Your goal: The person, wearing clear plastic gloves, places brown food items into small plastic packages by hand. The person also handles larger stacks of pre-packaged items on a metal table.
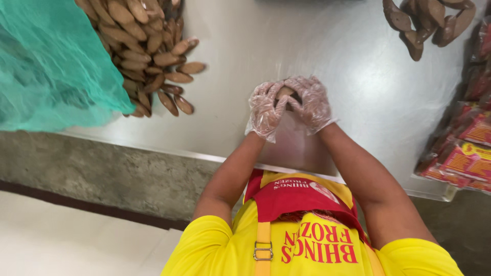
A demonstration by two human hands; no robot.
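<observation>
Left hand [264,110] and right hand [311,104], in clear plastic gloves, clasped together around small brown oval pod [285,93] above brushed steel table [358,61]; seemingly mid-shelling, calling for firm, steady thumb pressure.

packages [468,148] | stacked at 3 o'clock on the desk [358,66] edge | flat clear bags, dark red contents | label [470,158] rectangular, red and yellow | printed apron [307,240] at 6 o'clock, yellow with red lettering

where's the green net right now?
Head view, far left: the green net lies on the steel table, beside the pile of brown pods, well away from both gloved hands.
</observation>
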